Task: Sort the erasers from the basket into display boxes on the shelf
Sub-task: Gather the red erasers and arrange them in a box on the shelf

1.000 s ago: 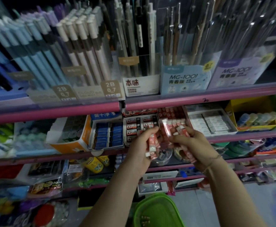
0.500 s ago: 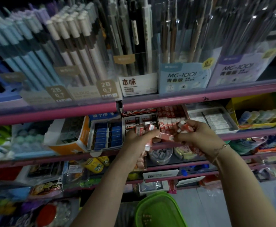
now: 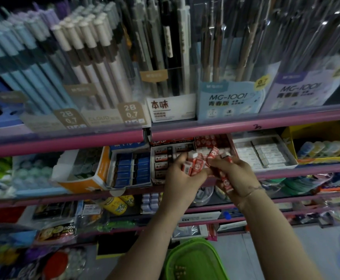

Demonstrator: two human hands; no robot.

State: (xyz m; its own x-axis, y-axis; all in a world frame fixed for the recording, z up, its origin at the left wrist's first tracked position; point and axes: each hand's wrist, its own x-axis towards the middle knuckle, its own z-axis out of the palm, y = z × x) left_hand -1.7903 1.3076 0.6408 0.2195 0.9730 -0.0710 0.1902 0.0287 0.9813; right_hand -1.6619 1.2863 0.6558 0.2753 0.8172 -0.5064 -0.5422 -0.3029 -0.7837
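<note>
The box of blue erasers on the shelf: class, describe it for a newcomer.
Find the pink shelf rail beneath the pencil displays. Just below stands the box of blue erasers, between an orange box and a red-and-white one. Only it holds dark blue packs.

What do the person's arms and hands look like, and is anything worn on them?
Both forearms are bare, with no sleeves in view, and neither the left hand nor the right hand wears a glove. A thin bracelet circles the right wrist. No ring or watch can be seen.
</note>
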